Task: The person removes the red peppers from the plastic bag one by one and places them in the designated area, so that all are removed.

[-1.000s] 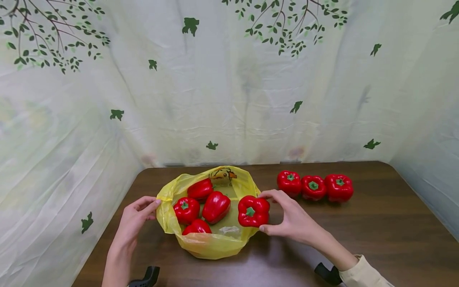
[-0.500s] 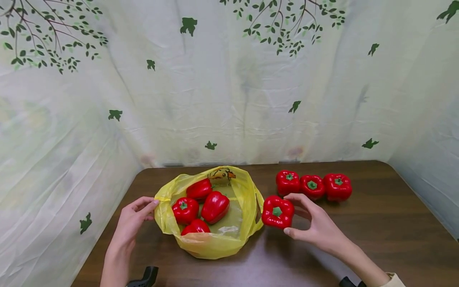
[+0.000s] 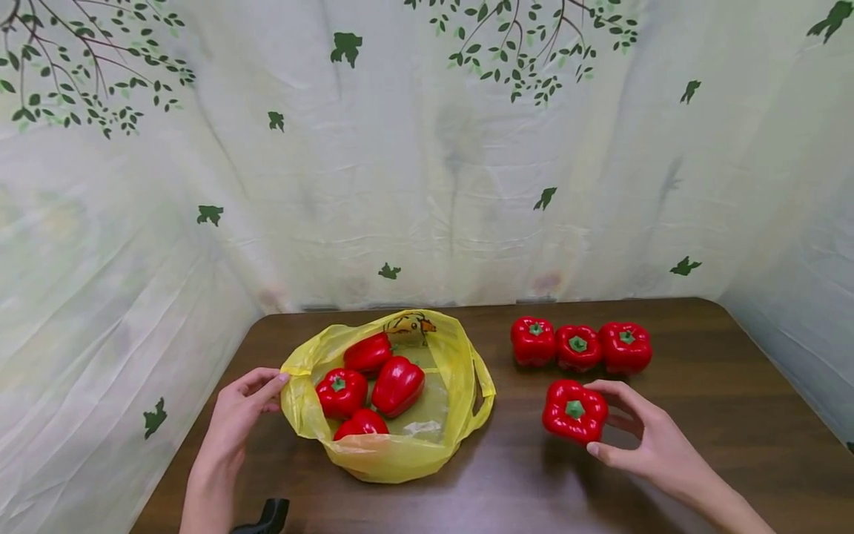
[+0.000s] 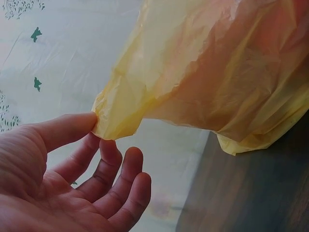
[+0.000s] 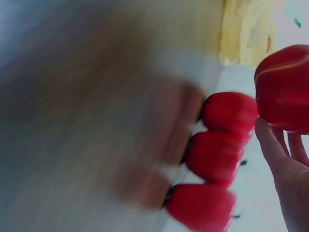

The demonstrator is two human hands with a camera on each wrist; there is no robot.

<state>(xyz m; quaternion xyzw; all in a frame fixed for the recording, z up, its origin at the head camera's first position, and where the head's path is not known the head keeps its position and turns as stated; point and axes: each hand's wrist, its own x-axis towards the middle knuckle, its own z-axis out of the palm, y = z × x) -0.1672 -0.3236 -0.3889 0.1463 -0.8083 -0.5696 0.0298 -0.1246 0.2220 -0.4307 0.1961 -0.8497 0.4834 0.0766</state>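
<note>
Yellow plastic gives under our left hand (image 3: 236,408), which pinches the left edge of the bag (image 3: 394,461) between thumb and forefinger; the other three fingers are bent loosely and hold nothing. We have the bag standing on the brown table (image 3: 507,489), its mouth wide and facing up, with a cartoon print (image 3: 414,324) on the far inside wall and a loop handle (image 3: 489,387) sticking out on the right. Four red peppers (image 3: 398,386) lie inside, towards the left of the bag, some tipped on their sides. Our right hand (image 3: 650,441) grips one more pepper (image 3: 575,424), thumb on the near side and fingers on the far side, spread about as wide as the pepper itself. We hold it just above the table, to the right of the bag and apart from it, its green stem facing up. Behind it, near the back edge, three peppers (image 3: 578,348) stand side by side in a row, stems up. Beyond the table we see a pale sheet (image 3: 400,163) printed with leaves and branches, and near our left wrist part of a black device (image 3: 267,515).
</note>
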